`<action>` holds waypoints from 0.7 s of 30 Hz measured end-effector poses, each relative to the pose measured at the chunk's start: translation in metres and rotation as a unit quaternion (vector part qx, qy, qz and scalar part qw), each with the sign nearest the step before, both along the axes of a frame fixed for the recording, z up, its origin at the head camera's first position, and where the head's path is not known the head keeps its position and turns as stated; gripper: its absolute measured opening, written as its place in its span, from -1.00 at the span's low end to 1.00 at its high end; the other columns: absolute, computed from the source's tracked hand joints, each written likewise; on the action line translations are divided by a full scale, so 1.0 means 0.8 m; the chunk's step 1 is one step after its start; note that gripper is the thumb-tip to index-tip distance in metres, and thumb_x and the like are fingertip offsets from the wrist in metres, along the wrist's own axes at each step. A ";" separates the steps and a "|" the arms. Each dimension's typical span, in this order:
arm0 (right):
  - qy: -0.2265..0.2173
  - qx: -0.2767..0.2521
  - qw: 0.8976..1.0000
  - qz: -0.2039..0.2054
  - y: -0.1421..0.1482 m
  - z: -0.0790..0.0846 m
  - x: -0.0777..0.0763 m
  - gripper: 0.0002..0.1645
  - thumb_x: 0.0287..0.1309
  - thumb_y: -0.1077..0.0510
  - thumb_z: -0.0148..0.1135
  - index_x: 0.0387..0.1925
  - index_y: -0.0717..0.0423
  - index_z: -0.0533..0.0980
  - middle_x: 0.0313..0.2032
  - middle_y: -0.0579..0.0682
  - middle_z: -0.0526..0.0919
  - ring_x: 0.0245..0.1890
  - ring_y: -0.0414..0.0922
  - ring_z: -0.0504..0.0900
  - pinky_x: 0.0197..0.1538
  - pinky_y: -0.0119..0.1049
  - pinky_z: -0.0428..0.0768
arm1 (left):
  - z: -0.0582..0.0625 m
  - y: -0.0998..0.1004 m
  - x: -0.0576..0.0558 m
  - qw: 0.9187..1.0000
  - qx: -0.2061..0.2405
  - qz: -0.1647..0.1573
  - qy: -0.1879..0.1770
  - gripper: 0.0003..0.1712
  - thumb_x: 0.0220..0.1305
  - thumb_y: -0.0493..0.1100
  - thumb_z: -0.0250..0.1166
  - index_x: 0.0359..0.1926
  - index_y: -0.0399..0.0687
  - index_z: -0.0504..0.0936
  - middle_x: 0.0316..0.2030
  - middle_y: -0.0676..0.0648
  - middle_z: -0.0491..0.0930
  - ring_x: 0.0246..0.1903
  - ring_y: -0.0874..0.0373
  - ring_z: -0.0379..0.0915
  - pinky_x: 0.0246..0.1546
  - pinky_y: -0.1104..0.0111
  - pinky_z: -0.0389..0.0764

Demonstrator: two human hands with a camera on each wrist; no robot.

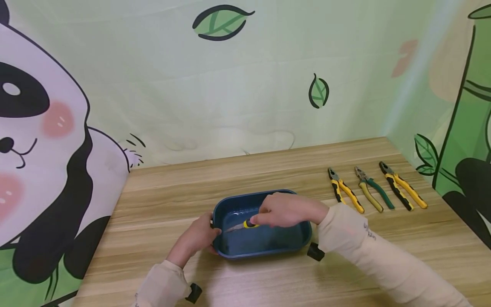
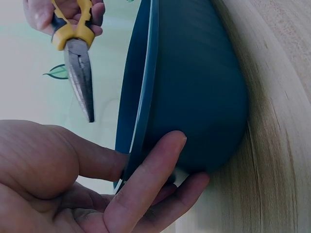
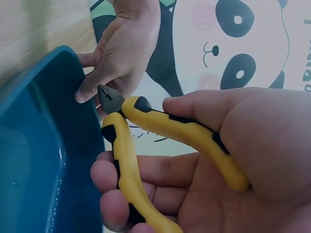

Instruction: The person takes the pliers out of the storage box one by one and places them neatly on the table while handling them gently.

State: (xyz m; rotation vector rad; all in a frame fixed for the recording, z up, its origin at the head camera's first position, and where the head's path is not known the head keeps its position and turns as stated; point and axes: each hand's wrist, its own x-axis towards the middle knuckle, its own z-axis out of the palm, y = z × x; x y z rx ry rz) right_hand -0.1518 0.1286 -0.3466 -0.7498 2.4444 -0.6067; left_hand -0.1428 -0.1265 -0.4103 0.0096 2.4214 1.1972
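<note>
A blue rectangular basin (image 1: 276,241) with rounded corners stands on the table, its inside glossy with small droplets or bubbles. My left hand (image 1: 199,232) grips its left end, thumb over the rim and fingers against the outer wall (image 2: 194,82). Above the basin, my right hand (image 1: 285,209) holds needle-nose pliers (image 3: 131,155) by their yellow and black handles. The handles are spread, with the palm and thumb along one and fingers curled round the other. The pliers' tapered metal nose (image 2: 80,73) points toward my left hand, near the left rim, and looks closed or nearly closed.
Three pliers lie in a row at the right of the wooden table (image 1: 161,192): a yellow-black pair (image 1: 339,187), a pair with green and yellowish handles (image 1: 377,192) and another yellow-black pair (image 1: 400,185). A printed panda cloth (image 1: 172,85) hangs behind the table.
</note>
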 end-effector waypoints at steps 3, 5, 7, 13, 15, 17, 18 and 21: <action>-0.002 -0.016 1.000 0.003 0.002 0.005 0.000 -0.54 0.52 -0.18 0.09 -0.40 -0.06 0.68 -0.52 -0.11 0.63 -0.61 -0.23 0.42 -0.56 -0.42 0.37 | -0.001 -0.001 0.000 1.000 0.004 -0.003 0.000 -0.57 0.40 -0.49 0.19 0.21 -0.60 0.32 -0.15 -0.45 0.59 -0.45 -0.16 0.71 -0.57 0.20 0.83; -0.004 -0.027 1.000 0.007 0.004 0.008 -0.001 -0.55 0.52 -0.16 0.09 -0.41 -0.04 0.67 -0.52 -0.08 0.62 -0.64 -0.24 0.39 -0.58 -0.43 0.34 | -0.002 -0.002 -0.001 1.000 0.009 -0.002 -0.003 -0.58 0.40 -0.50 0.18 0.21 -0.60 0.32 -0.16 -0.46 0.58 -0.47 -0.14 0.71 -0.55 0.19 0.83; -0.007 -0.038 0.999 0.011 0.005 0.012 -0.002 -0.55 0.53 -0.14 0.08 -0.41 -0.02 0.66 -0.53 -0.05 0.60 -0.67 -0.24 0.35 -0.60 -0.45 0.30 | -0.002 -0.002 -0.002 1.000 0.013 -0.005 -0.006 -0.58 0.40 -0.50 0.17 0.20 -0.61 0.31 -0.17 -0.47 0.57 -0.50 -0.11 0.70 -0.56 0.19 0.83; -0.002 -0.050 0.999 0.021 0.009 0.024 -0.005 -0.52 0.55 -0.14 0.05 -0.42 -0.01 0.64 -0.56 -0.12 0.53 -0.69 -0.25 0.32 -0.60 -0.44 0.29 | -0.002 -0.001 -0.001 1.000 0.004 -0.001 -0.006 -0.59 0.41 -0.49 0.18 0.21 -0.59 0.32 -0.15 -0.45 0.57 -0.50 -0.10 0.70 -0.56 0.19 0.83; -0.002 -0.051 0.998 0.021 0.010 0.027 -0.005 -0.53 0.55 -0.15 0.05 -0.40 -0.01 0.65 -0.56 -0.14 0.52 -0.70 -0.24 0.32 -0.61 -0.44 0.29 | -0.002 -0.001 -0.002 1.000 -0.001 -0.003 -0.003 -0.58 0.42 -0.48 0.18 0.21 -0.59 0.32 -0.13 -0.45 0.57 -0.46 -0.13 0.71 -0.55 0.18 0.83; -0.004 -0.053 0.998 0.022 0.011 0.030 -0.005 -0.54 0.54 -0.15 0.05 -0.36 0.00 0.67 -0.54 -0.13 0.54 -0.69 -0.24 0.34 -0.60 -0.43 0.31 | -0.001 0.000 -0.002 1.000 -0.003 -0.001 -0.004 -0.58 0.42 -0.48 0.18 0.22 -0.58 0.33 -0.13 -0.44 0.58 -0.44 -0.15 0.71 -0.55 0.18 0.83; -0.005 -0.055 0.998 0.022 0.011 0.032 -0.004 -0.54 0.54 -0.15 0.05 -0.36 0.00 0.67 -0.54 -0.13 0.54 -0.68 -0.24 0.35 -0.60 -0.43 0.32 | -0.001 0.000 -0.002 1.000 -0.003 -0.002 -0.003 -0.58 0.42 -0.48 0.18 0.22 -0.58 0.32 -0.13 -0.44 0.58 -0.43 -0.16 0.71 -0.55 0.18 0.83; -0.009 -0.060 0.998 0.024 0.012 0.036 -0.004 -0.54 0.54 -0.15 0.05 -0.33 0.01 0.68 -0.51 -0.11 0.56 -0.65 -0.22 0.38 -0.58 -0.43 0.35 | -0.003 0.000 -0.003 1.000 -0.003 0.000 -0.004 -0.58 0.42 -0.49 0.18 0.22 -0.59 0.32 -0.15 -0.43 0.58 -0.43 -0.17 0.71 -0.54 0.17 0.84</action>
